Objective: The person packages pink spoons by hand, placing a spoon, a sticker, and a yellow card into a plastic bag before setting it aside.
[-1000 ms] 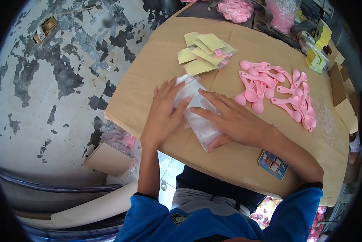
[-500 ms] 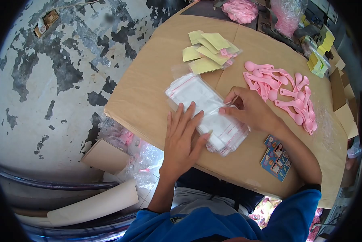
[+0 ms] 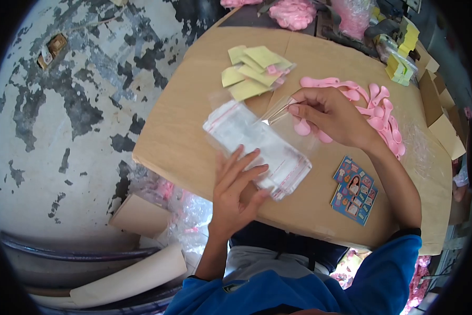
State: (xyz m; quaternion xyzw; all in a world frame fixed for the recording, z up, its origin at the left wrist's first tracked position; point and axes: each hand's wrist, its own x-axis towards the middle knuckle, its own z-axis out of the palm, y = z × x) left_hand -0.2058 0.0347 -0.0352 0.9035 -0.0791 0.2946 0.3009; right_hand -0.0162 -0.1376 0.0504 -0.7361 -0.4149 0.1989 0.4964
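Observation:
A stack of clear plastic bags (image 3: pixel 251 139) lies on the brown paper-covered table (image 3: pixel 188 105). My left hand (image 3: pixel 236 189) rests on the stack's near left side with its fingers spread. Pinched in my right hand (image 3: pixel 330 115) is a single clear plastic bag (image 3: pixel 278 111), raised above the stack's right side. Pink plastic spoons (image 3: pixel 385 113) lie in a heap behind and right of that hand, partly hidden by it. Beyond the stack sit several packed bags with yellow cards (image 3: pixel 257 79) and pink pieces inside. Blue printed cards (image 3: pixel 354 191) lie near my right forearm.
Yellow card stacks (image 3: pixel 401 68) and an open cardboard box (image 3: pixel 438 113) stand at the right edge. Pink bundles (image 3: pixel 292 13) sit at the back. Left of the table are plastic wrap (image 3: pixel 186 210), a cardboard piece (image 3: pixel 138 215) and a paper roll (image 3: pixel 128 275).
My right hand has lifted a clear bag off the stack and moved up and away from it. My left hand stays on the stack. The whole view has shifted slightly.

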